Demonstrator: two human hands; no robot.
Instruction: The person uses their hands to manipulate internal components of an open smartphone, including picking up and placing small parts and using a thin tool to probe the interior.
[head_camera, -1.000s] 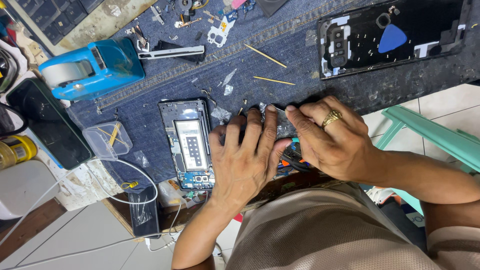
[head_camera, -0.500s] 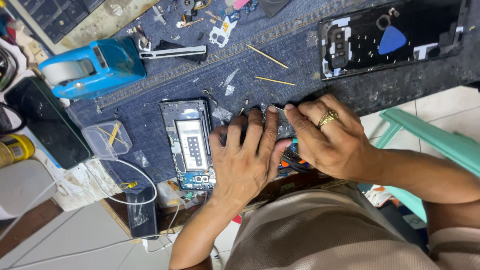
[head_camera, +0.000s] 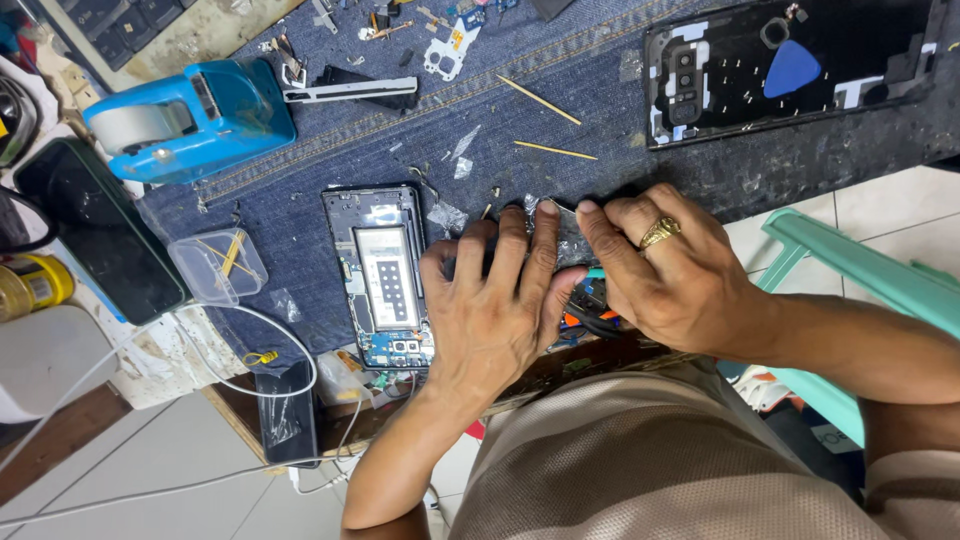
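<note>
My left hand (head_camera: 495, 305) lies flat, palm down, on a dark part on the denim-covered bench (head_camera: 330, 160); the hand hides most of that part. My right hand (head_camera: 665, 270), with a gold ring, meets it from the right, its fingertips pinching at a thin shiny strip (head_camera: 555, 208) at the part's far edge. What the fingertips hold is too small to tell. An opened phone frame (head_camera: 380, 275) with its insides showing lies just left of my left hand. Small tools with orange and teal handles (head_camera: 592, 312) lie under my hands.
A blue tape dispenser (head_camera: 185, 120) stands at the far left. A black phone back cover (head_camera: 850, 55) with a blue pick (head_camera: 790, 68) lies far right. Two wooden sticks (head_camera: 555, 150), a clear plastic box (head_camera: 215, 265), a dark phone (head_camera: 100, 230), white cables (head_camera: 270, 330) and a teal stool (head_camera: 860, 270) are around.
Both hands stay in place on the dark part; only the fingertips have shifted slightly along its far edge.
</note>
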